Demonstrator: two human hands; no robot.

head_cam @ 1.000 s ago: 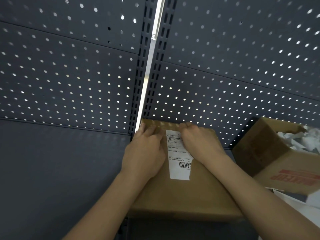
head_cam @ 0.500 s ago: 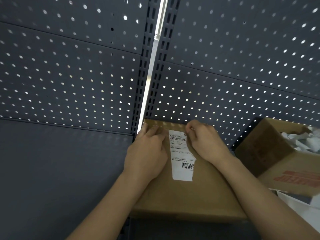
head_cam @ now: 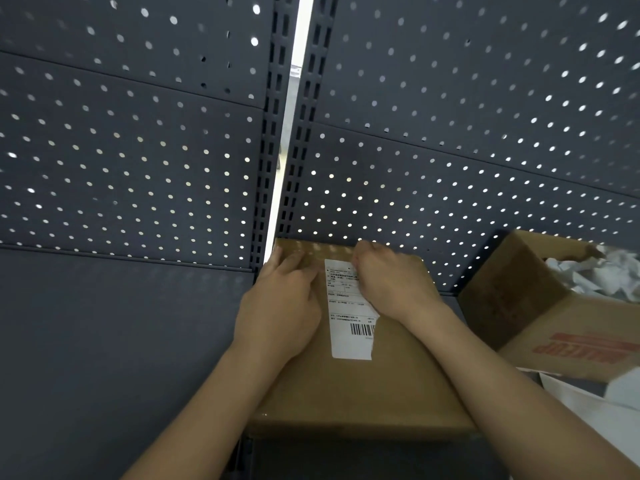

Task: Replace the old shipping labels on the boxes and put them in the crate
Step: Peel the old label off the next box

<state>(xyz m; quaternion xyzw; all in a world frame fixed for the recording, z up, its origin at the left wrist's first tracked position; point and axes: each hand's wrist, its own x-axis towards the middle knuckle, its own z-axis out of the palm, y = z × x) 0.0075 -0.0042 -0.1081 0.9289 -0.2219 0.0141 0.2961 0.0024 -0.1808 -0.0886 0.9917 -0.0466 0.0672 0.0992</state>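
A closed brown cardboard box (head_cam: pixel 360 386) lies on the dark shelf in front of me, pushed against the perforated back panel. A white shipping label (head_cam: pixel 349 317) with a barcode is stuck on its top; its lower right edge is torn and ragged. My left hand (head_cam: pixel 280 306) lies flat on the box top, just left of the label, fingers pointing to the far edge. My right hand (head_cam: pixel 388 278) is curled over the label's upper right corner, fingertips pinching at that corner. The crate is out of sight.
An open cardboard box (head_cam: pixel 533 306) with red print, filled with crumpled white paper (head_cam: pixel 602 275), stands at the right. White sheets (head_cam: pixel 595 410) lie in front of it. A dark perforated panel (head_cam: pixel 138 150) rises behind, and the dark shelf surface (head_cam: pixel 104 341) stretches left.
My right hand has drawn up from lying across the label to its upper right corner, fingers curling into a pinch. My left hand stays pressed on the box.
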